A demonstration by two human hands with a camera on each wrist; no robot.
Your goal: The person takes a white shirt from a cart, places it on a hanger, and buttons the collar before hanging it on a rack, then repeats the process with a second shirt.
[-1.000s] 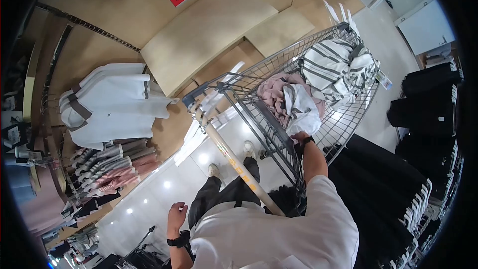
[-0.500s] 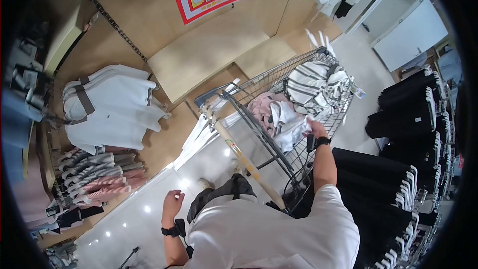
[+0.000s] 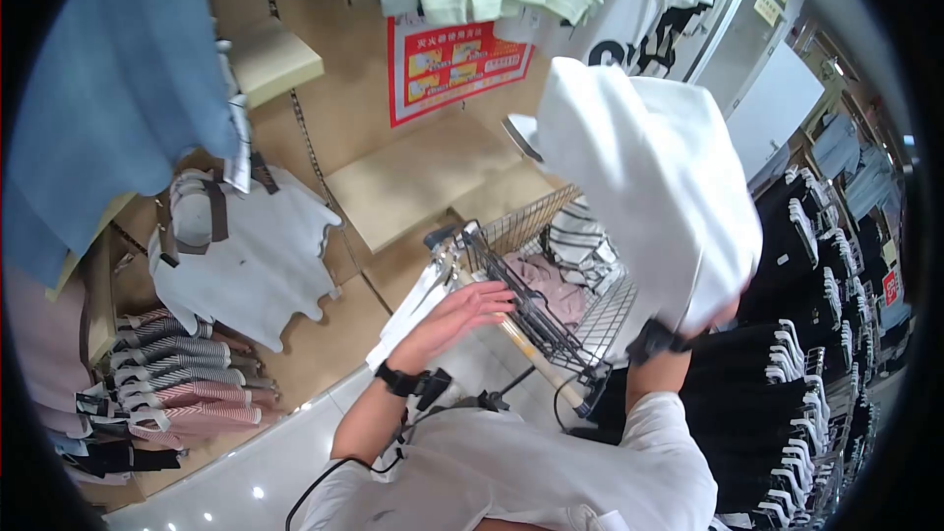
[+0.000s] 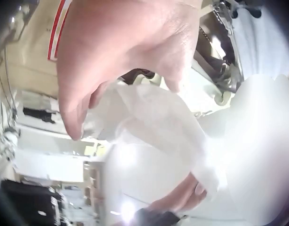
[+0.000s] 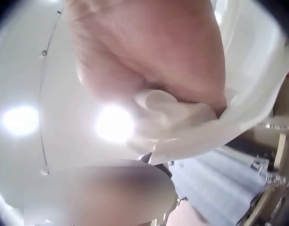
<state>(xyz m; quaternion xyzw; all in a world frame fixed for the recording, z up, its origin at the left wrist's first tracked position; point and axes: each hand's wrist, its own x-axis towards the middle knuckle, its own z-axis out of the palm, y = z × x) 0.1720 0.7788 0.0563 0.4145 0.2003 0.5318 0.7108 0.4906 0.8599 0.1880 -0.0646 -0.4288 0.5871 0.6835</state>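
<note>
Bunched in my right hand is a white garment, lifted high over the shopping cart and spreading upward in the head view. The right wrist view shows the fingers curled round its cloth. My left hand is raised near the cart's beige handle bar, fingers extended and holding nothing. From the left wrist, the white cloth appears beyond the fingers. Inside the cart lie a pink garment and a black-and-white striped garment, both partly hidden.
White shirts and striped tops hang on the left, below a blue garment. Black clothes on white hangers line the right. A wooden ledge and a red-bordered sign stand beyond the cart.
My right hand has pulled the white garment up out of the cart and raised it. The left hand has come up from beside the body towards the handle. The head view has tilted upward.
</note>
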